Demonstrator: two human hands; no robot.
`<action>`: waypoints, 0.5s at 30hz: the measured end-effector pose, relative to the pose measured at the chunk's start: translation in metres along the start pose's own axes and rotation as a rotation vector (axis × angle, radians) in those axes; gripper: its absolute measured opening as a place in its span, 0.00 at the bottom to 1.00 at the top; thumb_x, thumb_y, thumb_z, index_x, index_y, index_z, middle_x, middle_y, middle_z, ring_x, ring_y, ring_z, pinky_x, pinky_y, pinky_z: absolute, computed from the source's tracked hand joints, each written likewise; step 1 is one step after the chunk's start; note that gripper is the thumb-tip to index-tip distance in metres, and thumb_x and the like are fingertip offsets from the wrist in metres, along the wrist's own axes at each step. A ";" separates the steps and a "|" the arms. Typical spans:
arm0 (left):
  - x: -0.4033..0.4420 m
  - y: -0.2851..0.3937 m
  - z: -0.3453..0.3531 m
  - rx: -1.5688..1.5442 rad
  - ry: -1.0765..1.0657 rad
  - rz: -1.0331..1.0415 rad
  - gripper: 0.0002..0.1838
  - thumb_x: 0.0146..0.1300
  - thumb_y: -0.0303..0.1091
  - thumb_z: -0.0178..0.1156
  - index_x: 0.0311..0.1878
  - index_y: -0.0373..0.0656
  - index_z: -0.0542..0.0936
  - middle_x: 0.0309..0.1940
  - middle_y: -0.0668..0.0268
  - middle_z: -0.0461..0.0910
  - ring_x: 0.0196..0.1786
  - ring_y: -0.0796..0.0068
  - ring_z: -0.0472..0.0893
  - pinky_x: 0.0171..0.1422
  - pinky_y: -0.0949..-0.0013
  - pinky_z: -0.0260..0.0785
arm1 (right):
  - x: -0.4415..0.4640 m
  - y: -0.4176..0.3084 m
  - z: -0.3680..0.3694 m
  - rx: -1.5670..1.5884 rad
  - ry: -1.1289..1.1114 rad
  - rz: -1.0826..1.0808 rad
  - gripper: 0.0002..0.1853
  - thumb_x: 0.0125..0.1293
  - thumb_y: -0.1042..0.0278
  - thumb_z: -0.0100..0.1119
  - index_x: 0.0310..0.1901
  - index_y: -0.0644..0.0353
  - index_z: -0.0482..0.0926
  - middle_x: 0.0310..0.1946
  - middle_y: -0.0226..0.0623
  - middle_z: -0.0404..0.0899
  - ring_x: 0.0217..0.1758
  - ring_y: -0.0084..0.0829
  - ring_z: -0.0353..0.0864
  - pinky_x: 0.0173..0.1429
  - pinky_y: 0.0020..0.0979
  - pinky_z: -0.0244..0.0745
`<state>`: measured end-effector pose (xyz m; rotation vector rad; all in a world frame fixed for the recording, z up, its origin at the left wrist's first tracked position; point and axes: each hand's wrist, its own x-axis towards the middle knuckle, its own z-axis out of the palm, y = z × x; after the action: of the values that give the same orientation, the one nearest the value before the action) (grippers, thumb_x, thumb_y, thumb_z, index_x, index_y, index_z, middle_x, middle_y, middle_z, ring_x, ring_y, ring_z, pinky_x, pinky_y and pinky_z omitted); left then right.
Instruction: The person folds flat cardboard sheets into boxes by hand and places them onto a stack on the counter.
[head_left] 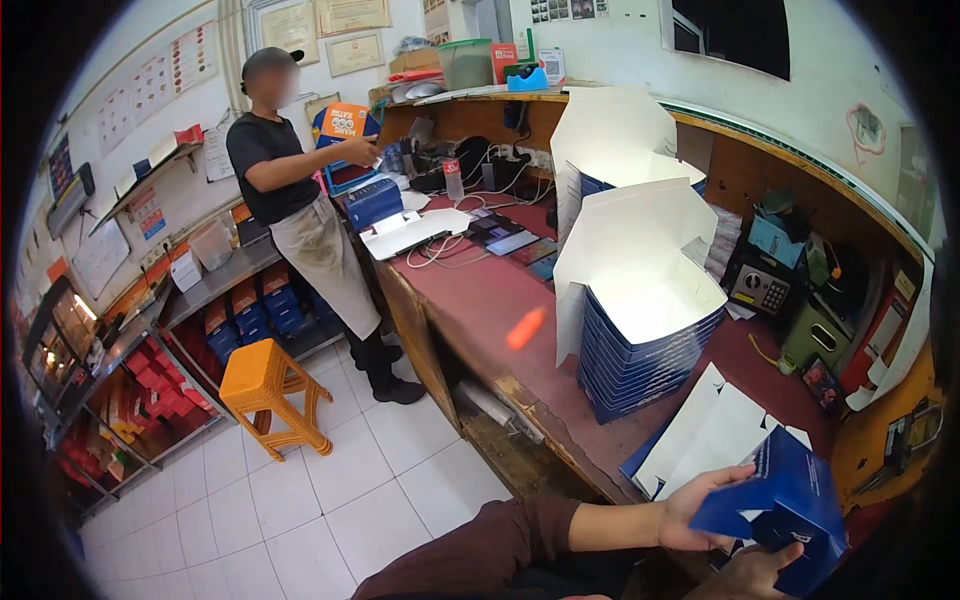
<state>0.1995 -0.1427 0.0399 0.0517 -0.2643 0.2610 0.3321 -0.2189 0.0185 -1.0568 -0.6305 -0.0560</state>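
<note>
A blue cardboard box (800, 495), partly folded, is at the lower right. My left hand (695, 508) grips its left side, with the thumb along the upper edge. Below it my right hand (755, 572) holds the lower part of the same box, its thumb on the printed blue face. Behind the box, a flat white cardboard piece (700, 435) with a blue underside lies on the red counter. Just beyond stands a tall stack of nested blue boxes (645, 355) with white insides and raised flaps.
Another stack of open boxes (615, 135) stands farther back. A safe (760, 285) is at the right. Phones (500, 235), cables and a bottle (453, 180) lie mid-counter. A co-worker (290, 170) stands across the counter's left end near an orange stool (262, 375).
</note>
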 end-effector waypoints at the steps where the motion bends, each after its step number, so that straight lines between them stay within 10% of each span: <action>1: 0.001 0.005 -0.004 -0.063 -0.102 -0.026 0.18 0.65 0.47 0.45 0.44 0.44 0.74 0.32 0.66 0.80 0.16 0.86 0.73 0.20 0.82 0.69 | 0.001 0.001 0.001 0.000 0.015 -0.013 0.27 0.57 0.56 0.59 0.45 0.76 0.69 0.37 0.49 0.76 0.33 0.39 0.76 0.39 0.36 0.72; 6: -0.010 0.010 0.028 0.206 0.306 0.072 0.17 0.64 0.47 0.47 0.47 0.45 0.72 0.30 0.68 0.79 0.18 0.81 0.71 0.21 0.82 0.63 | 0.006 0.001 0.007 -0.077 0.170 -0.155 0.27 0.57 0.55 0.60 0.45 0.76 0.69 0.36 0.49 0.76 0.33 0.40 0.76 0.38 0.36 0.73; 8: -0.010 0.006 0.008 0.768 -0.273 0.237 0.24 0.60 0.49 0.52 0.54 0.44 0.66 0.35 0.67 0.75 0.23 0.79 0.70 0.23 0.83 0.59 | 0.007 0.003 0.010 -0.219 0.300 -0.270 0.28 0.57 0.55 0.60 0.45 0.76 0.69 0.36 0.49 0.76 0.32 0.40 0.76 0.38 0.36 0.73; 12: -0.026 0.025 0.036 1.716 -0.358 0.000 0.44 0.48 0.51 0.64 0.63 0.40 0.55 0.54 0.61 0.63 0.50 0.70 0.69 0.48 0.69 0.65 | 0.011 0.009 0.015 -0.862 0.768 -0.398 0.28 0.57 0.54 0.60 0.45 0.77 0.69 0.35 0.49 0.76 0.32 0.40 0.76 0.37 0.37 0.73; 15: -0.037 0.034 0.062 2.120 -0.360 0.277 0.46 0.45 0.45 0.67 0.64 0.40 0.54 0.52 0.60 0.65 0.45 0.70 0.69 0.46 0.69 0.65 | 0.024 -0.006 0.015 -0.081 0.432 -0.328 0.26 0.58 0.55 0.59 0.41 0.77 0.70 0.33 0.48 0.77 0.29 0.35 0.76 0.33 0.31 0.74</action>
<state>0.1404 -0.1241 0.0906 2.1857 -0.2439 0.7111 0.3426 -0.2033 0.0402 -0.9700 -0.4038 -0.5846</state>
